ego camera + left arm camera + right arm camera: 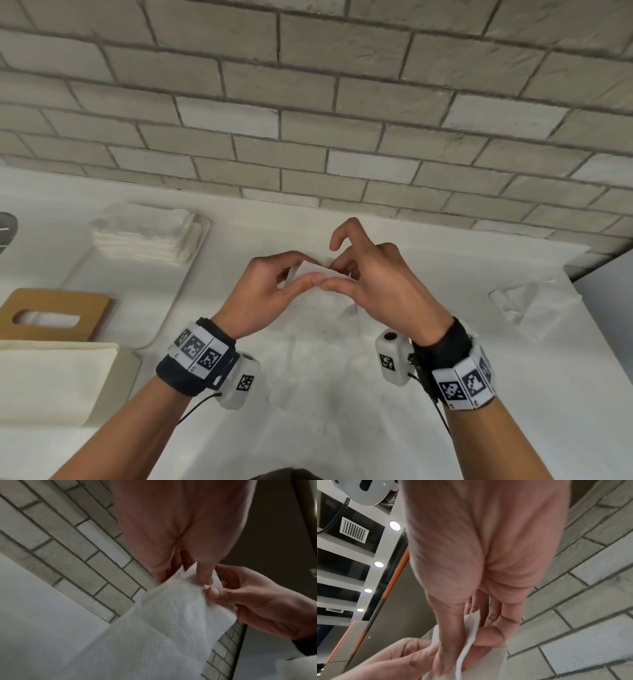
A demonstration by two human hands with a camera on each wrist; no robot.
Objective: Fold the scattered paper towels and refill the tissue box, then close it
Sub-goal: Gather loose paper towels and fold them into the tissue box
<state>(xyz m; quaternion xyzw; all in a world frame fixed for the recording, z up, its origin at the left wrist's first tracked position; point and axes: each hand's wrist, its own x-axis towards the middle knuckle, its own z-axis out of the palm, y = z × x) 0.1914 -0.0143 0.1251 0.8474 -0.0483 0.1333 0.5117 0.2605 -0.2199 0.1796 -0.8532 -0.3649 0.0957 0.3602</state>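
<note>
- Both hands meet over the middle of the white counter (342, 394): the left hand (270, 291) and the right hand (380, 284) each pinch the upper edge of one paper towel (318, 270) between thumb and fingers, their thumb tips almost touching.
- From the left wrist view, the paper towel (171, 615) hangs below the pinch in soft layers; gripping close together at one edge probably serves to line up corners before a crease is made.
- The right index finger is lifted and hooked clear of the sheet, pointing toward 12 o'clock, so only the thumb and lower fingers carry the grip.
- Toward 10 o'clock from the hands, a stack of folded towels (144, 233) sits at the far end of a white tray (164, 301), likely kept there so they can go into the box in one lot.
- At 9 o'clock lies the wooden lid (54, 313) with its oval slot, and just nearer, the open tissue box (51, 380); it is still unlidded, so refilling and closing remain to be done.
- At 3 o'clock a loose crumpled towel (527, 308) waits unfolded, well apart from the hands.
- Judged from this, folding is mid-way.
</note>
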